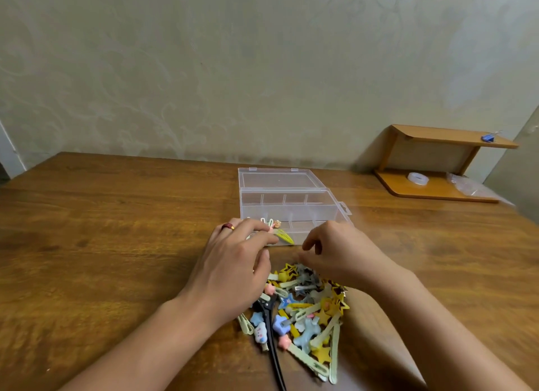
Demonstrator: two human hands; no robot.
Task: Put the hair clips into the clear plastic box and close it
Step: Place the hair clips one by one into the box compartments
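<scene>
So: one clear plastic box (291, 204), hard transparent plastic, rectangular, with thin divider walls making two rows of small compartments. Its lid (278, 179) is open, lying flat behind the base on the far side, two small latch tabs on its far edge. One hang tab sticks out at the base's right end.

Box sits on a wooden table (102, 244), glossy brown grain.

Hair clips: one loose pile (303, 309) on the table, just in front of the box, too tangled for a count. Mixed matte plastic pieces: yellow stars, blue stars, pale green long snap clips, a few pink bits, one white cloud-shaped piece. One long black clip (271, 329), glossy, runs from the pile toward the near edge.

Left hand (233, 262) is at the box's near-left corner, fingers curled, pinching a yellow teardrop snap clip (284, 235) over the front-left compartment. A few more clips sit right there by the fingertips; cannot tell exactly how many. One red-and-gold ring (228, 226) on that hand.

Right hand (335, 250) hovers between the box's front wall and the pile, fingers loosely bent, blurred; it holds nothing visible.

Far right: one wooden two-level shelf (437, 163), one roll of clear tape (418, 177) on its base, one blue binder clip (488, 137) on top.
</scene>
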